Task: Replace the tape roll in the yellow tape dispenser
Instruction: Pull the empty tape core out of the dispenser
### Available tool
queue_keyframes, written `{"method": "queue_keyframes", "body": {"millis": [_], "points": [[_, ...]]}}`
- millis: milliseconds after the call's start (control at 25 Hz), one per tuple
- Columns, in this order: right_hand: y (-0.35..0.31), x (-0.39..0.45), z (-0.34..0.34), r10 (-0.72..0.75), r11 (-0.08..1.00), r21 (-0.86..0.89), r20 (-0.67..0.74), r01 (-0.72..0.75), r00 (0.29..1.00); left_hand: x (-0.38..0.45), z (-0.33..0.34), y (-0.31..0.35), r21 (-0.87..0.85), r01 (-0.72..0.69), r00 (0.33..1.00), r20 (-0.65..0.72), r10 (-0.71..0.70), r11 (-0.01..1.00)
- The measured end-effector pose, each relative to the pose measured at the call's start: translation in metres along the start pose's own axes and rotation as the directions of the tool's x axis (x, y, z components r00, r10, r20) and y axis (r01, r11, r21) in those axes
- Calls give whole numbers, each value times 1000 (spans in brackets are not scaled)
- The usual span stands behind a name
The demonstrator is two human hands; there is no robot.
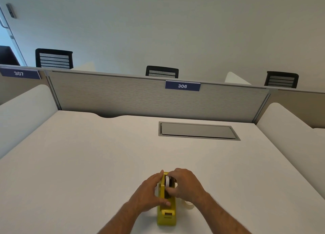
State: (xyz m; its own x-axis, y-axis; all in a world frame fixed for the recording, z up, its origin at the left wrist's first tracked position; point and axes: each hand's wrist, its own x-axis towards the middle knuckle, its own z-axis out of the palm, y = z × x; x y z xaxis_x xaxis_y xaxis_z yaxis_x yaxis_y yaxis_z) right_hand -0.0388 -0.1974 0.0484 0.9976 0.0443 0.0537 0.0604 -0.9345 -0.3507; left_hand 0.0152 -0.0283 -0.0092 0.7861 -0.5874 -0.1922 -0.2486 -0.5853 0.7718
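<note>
The yellow tape dispenser (166, 216) stands on the white desk (88, 163) near its front edge, cutter end toward me. My left hand (149, 193) clasps its left side, thumb lying across the top. My right hand (186, 184) reaches over from the right and pinches a white tape roll (167, 181) that sits in the dispenser's slot. A second, clear tape roll (189, 204) lies flat on the desk just right of the dispenser, partly hidden under my right wrist.
A grey flap-covered cable box (198, 130) is set into the desk further back. A grey partition (140, 96) with a "306" label closes the rear, white side dividers stand left and right, and black chairs show behind.
</note>
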Motion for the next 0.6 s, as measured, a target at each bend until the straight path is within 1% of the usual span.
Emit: {"method": "queue_keyframes", "body": {"millis": [160,400,480,600], "points": [[-1,-1,-3,9,997,72,5,-10,1000,-1,-2,-1,-51,-43,995,-93,39,998],[-2,0,-14,-11,986,166,-55,20,998,-11,-10,11,-185,-160,969,-215,119,970],[-3,1,-18,-24,981,190,-74,38,997,-12,-11,13,-268,-171,962,-252,102,948],[-4,1,-23,-22,964,263,-98,47,995,-13,-11,19,-420,-158,960,-277,40,893]]}}
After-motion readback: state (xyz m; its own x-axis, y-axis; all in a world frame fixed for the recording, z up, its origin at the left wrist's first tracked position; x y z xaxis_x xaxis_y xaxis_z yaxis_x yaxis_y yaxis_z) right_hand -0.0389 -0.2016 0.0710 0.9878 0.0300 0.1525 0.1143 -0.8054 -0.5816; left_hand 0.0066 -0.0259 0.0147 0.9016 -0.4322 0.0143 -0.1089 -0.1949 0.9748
